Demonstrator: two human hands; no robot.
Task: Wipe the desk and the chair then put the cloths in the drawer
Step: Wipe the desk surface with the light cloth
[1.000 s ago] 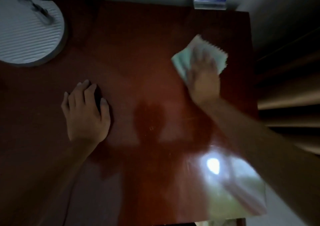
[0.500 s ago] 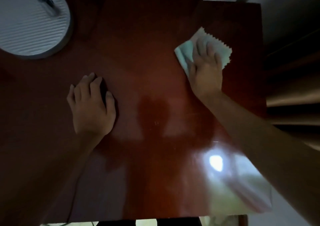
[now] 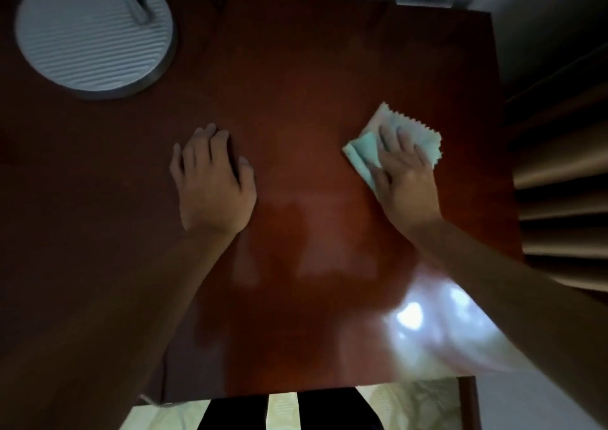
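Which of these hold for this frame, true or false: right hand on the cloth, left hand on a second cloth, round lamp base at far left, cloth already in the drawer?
1. The right hand presses the cloth flat on the desk. True.
2. The left hand holds a second cloth. False: it rests bare, palm down, on the desk.
3. A round ribbed lamp base stands at the far left corner. True.
4. The cloth is in the drawer. False: it lies on the desk, and no drawer is in view.
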